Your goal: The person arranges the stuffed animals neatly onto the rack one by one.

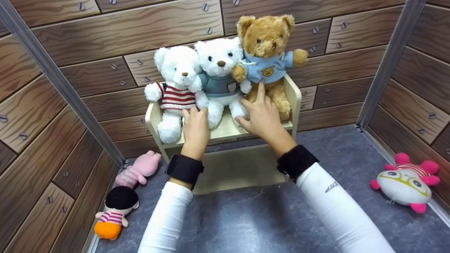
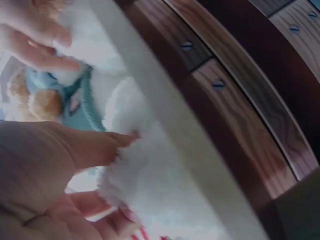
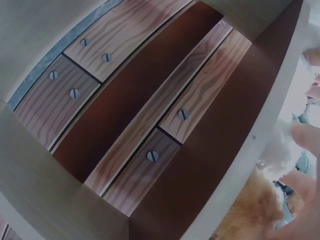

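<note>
Three teddy bears sit side by side on a small pale wooden bench [image 1: 228, 130]. My left hand [image 1: 196, 128] is at the lap of the white bear in a red-striped sweater [image 1: 177, 96]. In the left wrist view, thumb and fingertips pinch this bear's white fur [image 2: 170, 185]. In the middle sits a white bear in a teal top [image 1: 219, 84]. My right hand [image 1: 263, 116] is before the brown bear in a blue shirt [image 1: 265, 66], its index finger extended to the shirt hem, and its thumb is near the middle bear's leg. Brown fur [image 3: 252, 207] shows beside it in the right wrist view.
A pink plush pig [image 1: 137, 170] and a black-haired doll [image 1: 117, 212] lie on the floor at left. At right lies a pink and white plush toy with glasses [image 1: 404, 184]. Wood-patterned walls [image 1: 130, 26] enclose the grey floor [image 1: 239, 225] on three sides.
</note>
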### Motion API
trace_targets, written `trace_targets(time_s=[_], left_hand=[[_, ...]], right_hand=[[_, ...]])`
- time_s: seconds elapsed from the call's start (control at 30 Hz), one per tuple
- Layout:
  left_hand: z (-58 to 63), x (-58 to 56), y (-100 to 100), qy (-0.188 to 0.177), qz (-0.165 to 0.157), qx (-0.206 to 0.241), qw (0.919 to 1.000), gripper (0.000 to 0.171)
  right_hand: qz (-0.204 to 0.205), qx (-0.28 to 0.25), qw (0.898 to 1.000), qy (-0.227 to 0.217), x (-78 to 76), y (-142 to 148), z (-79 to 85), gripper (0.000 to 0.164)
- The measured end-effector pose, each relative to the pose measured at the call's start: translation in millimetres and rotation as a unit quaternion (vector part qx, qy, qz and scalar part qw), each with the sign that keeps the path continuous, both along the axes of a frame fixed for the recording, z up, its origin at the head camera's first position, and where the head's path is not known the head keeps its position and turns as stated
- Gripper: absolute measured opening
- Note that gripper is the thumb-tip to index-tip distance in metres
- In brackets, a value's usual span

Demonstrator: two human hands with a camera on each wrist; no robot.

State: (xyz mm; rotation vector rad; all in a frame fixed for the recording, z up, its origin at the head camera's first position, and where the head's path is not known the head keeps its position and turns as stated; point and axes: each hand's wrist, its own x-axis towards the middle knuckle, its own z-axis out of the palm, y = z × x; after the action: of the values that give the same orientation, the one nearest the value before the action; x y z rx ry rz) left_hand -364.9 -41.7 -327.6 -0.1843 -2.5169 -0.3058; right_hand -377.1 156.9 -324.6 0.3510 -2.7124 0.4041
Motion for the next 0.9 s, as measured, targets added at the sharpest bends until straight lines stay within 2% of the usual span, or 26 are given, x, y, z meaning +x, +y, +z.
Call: trace_targets(time_s=[0.13,0.2,0.33,0.43,0.77,0.9], left_hand=[[-2.6,-4.8,-7.8,0.025,-0.041,0.031,0.9984,0.025],[-2.5,-3.7,-11.4,0.02,-0.065,0.059,0.996,0.025],[-0.3,5.4,-20.6,-0.014,-0.101,0.107,0.989,0.032],[0.4,10.1,-27.6,-0.029,-0.107,0.121,0.9864,0.04],[-11.6,2.3,-36.8,0.008,-0.107,0.103,0.9889,0.04],[-12.8,4.0,-38.1,0.014,-0.106,0.101,0.9891,0.039]], right_hand=[[-0.01,0.018,1.0,-0.011,-1.3,2.0,1.4,0.063],[-0.015,0.018,1.0,-0.015,-2.6,3.5,2.4,0.062],[-0.023,0.025,0.999,-0.019,-6.1,2.9,3.8,0.061],[-0.022,0.03,0.999,-0.013,-7.7,-1.2,4.5,0.06],[-0.009,0.028,1.0,0.007,-3.6,-9.4,-10.0,0.056],[-0.01,0.033,0.999,0.007,-3.0,-11.0,-11.6,0.054]])
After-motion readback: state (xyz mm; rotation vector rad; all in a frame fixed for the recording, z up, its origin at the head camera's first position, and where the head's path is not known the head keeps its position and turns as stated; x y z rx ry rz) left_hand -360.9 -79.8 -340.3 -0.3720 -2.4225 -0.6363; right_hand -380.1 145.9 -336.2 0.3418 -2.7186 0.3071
